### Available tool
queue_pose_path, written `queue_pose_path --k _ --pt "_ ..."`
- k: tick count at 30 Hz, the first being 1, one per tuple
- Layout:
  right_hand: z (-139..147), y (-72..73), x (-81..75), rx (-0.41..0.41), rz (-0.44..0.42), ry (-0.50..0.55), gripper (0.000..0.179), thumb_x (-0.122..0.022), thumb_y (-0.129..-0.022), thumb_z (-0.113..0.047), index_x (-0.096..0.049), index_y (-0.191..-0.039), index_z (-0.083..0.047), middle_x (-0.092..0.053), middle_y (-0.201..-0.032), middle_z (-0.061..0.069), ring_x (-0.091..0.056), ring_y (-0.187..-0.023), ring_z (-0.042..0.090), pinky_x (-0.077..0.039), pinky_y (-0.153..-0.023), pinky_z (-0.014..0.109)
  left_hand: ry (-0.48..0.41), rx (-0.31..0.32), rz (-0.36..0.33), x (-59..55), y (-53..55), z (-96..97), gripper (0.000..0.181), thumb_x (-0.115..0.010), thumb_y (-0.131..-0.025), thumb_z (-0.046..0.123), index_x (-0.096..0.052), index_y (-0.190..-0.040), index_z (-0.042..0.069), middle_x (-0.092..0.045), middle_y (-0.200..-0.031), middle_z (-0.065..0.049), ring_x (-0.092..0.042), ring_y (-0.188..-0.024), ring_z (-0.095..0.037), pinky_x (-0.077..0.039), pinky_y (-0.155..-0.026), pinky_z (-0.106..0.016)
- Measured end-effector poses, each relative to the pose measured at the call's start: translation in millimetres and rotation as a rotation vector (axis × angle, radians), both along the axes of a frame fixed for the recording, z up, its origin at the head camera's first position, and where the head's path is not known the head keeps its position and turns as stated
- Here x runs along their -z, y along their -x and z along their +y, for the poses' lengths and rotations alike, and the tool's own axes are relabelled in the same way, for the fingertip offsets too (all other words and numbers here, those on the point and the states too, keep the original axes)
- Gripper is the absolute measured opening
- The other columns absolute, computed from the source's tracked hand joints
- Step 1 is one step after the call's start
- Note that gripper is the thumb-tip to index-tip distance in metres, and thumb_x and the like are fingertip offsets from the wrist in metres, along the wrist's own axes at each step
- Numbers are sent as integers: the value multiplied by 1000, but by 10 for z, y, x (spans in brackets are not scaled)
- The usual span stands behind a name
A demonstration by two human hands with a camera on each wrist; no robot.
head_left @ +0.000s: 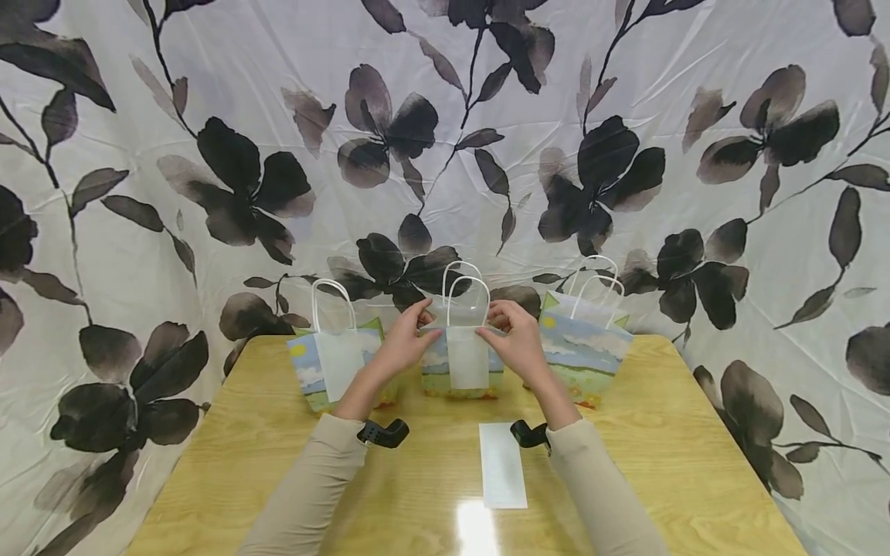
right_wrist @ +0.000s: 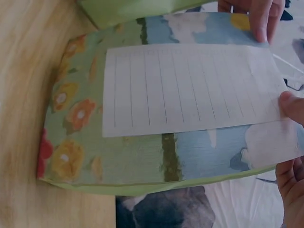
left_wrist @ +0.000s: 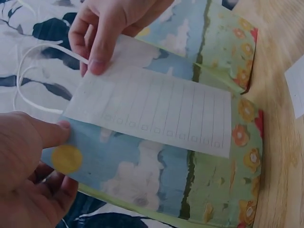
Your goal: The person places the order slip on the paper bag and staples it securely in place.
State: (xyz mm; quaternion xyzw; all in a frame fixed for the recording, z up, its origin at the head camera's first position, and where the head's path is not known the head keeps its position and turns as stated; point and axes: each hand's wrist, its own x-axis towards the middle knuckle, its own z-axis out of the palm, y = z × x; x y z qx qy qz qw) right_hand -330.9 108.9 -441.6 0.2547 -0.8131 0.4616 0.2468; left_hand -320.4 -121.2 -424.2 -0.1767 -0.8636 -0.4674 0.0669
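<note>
While the left hand (head_left: 410, 337) pinched the middle bag (head_left: 435, 380) by its rim, the right hand (head_left: 516, 337) pinched a lined sheet (head_left: 469, 361) against it. Between them, the sheet hung lengthwise down the bag's front.

On the table (head_left: 417, 494), the middle bag (head_left: 434, 374) is being ringed by the left bag (head_left: 304, 371) at nine o'clock, the right bag (head_left: 582, 354) at three and (set apart) a loose sheet (head_left: 503, 471) towards six.

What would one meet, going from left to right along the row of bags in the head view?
Left landscape-print gift bag, left hand, middle landscape-print gift bag, right hand, right landscape-print gift bag.
</note>
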Motion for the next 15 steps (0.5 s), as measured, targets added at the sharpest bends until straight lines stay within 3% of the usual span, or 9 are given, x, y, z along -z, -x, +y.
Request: queue_pose_path --k 4,6,10,15 --pt "-16 25 0 22 -85 -51 46 -80 -83 -16 -62 -123 -4 -64 -114 12 -62 -76 19 -54 -67 37 11 -23 -33 29 31 -20 58 -64 -95 11 -38 -145 -3 -55 -103 -10 -51 -90 -24 -43 -75 -36" --pt "-13 39 -4 35 -128 -83 47 -79 -84 -20 -62 -125 -4 -63 -116 11 -60 -77 19 -52 -67 37 26 -28 -29 35 36 -28 51 -64 -95 12 -45 -140 -1 -55 -102 -11 -48 -86 -23 -41 -73 -35" --pt "5 56 -16 66 -153 -162 35 -78 -85 -23 -70 -113 -5 -65 -106 6 -57 -81 21 -48 -69 38 59 -25 -17 51 35 -32 31 -64 -96 13 -59 -124 2 -49 -103 -18 -43 -83 -25 -38 -71 -37" --pt "10 76 -37 92 -89 -243 21 -79 -84 -26 -75 -94 -7 -67 -95 4 -52 -84 21 -43 -72 39 10 -63 22 107 36 -23 20 -67 -94 14 -65 -110 3 -42 -118 -19 -47 -99 -29 -43 -81 -40"
